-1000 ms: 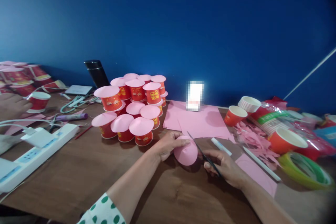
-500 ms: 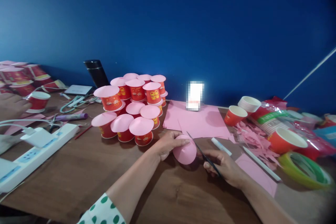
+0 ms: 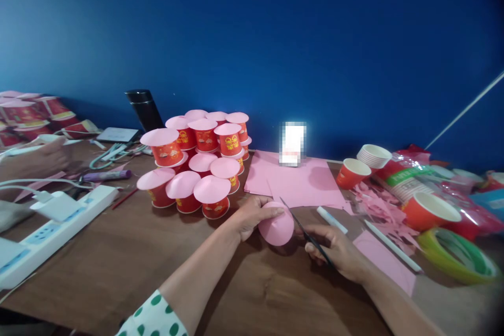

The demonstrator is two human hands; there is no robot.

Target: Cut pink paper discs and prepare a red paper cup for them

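Note:
A round pink paper disc (image 3: 276,227) with a slight cone shape is pinched in my left hand (image 3: 251,219), thumb on top. My right hand (image 3: 334,252) is closed round black scissors (image 3: 313,241), seen nearly edge-on, their pointed end up by the disc's right rim. Whether the blades touch the paper I cannot tell. Just behind both hands lie flat pink paper sheets (image 3: 299,184). Left of my left hand stand red paper cups (image 3: 216,208) in stacked rows, topped with pink paper discs (image 3: 212,189).
A lit phone (image 3: 292,144) leans at the wall. To the right are a marker (image 3: 332,219), a white pen (image 3: 392,247), paper scraps (image 3: 380,202), orange cups (image 3: 431,212) and tape rolls (image 3: 459,257). Leftward lie a power strip (image 3: 55,236), a black flask (image 3: 145,110) and a co-worker's hand (image 3: 47,156).
At the far left, the co-worker's hand has shifted right, and the red cup beside it no longer shows. The pink disc has moved very slightly left and up; my hands are nearly still.

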